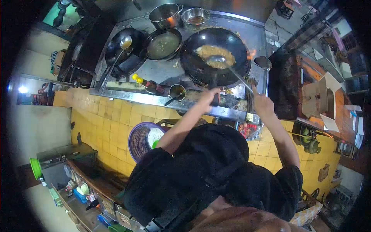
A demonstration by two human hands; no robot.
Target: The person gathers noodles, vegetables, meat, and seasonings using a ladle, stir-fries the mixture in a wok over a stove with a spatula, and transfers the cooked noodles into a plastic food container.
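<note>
A large black wok (212, 36) sits on the stove, tilted slightly toward me. Brown, moist-looking food (210, 50), perhaps fried rice or noodles, lies across its middle. My left hand (208, 99) is closed round the wok's handle at the near side. In my right hand (264, 105) is the long handle of a metal ladle (240, 77), whose bowl rests in the food. A small cup of dark sauce (177, 92) and a dark sauce bottle (154, 86) with a yellow cap are to the left of my left hand.
Flames (252, 54) rise at the wok's right edge. Left of it are a pan of cloudy liquid (164, 44) and another black wok (116, 43) with a ladle (115, 63). A pot (162, 15) and steel bowl (196, 16) stand behind. A purple basket (136, 144) holds white rice below.
</note>
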